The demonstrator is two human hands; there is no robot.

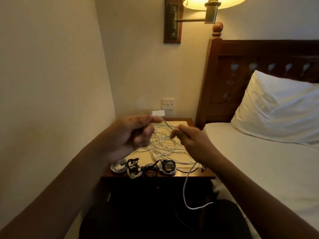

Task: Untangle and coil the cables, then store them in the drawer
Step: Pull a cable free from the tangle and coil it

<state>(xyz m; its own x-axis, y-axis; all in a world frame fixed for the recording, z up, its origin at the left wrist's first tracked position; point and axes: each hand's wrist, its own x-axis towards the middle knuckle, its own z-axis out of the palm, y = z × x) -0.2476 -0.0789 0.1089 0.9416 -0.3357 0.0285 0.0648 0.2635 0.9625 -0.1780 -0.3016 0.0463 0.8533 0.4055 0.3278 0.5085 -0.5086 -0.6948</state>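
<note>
Head view: the left hand (131,135) is raised over a dark wooden bedside counter (193,174). Its thumb and forefinger are pressed together on a thin white cable (166,125), just below that cable's white rectangular plug (158,113), which sticks up past the fingers (153,119). The remaining fingers are curled toward the palm and blurred. The right hand (191,144) is just beside it, fingers bunched and pinching the same cable a little farther along, so a short stretch slants between the two hands. Beneath them, on the counter's pale top, lies a loose tangle of white and pale green cables (165,147). Along the front edge sits a row of small coiled bundles: a white coil (117,168) at the left, then a mixed black and white coil (133,170), a black coil (151,169) and a white coil with black cable across it (167,167). A hanging length of white cable (184,190) drops off the front edge under the right wrist and curls in front of the dark cabinet face; whether it belongs to the pinched cable I cannot tell. To the right is a bed with a white sheet (241,161), a white pillow (276,114) and a carved dark wooden headboard (241,75). On the wall are a white switch plate (168,103) and a lit brass wall lamp (211,12).
</note>
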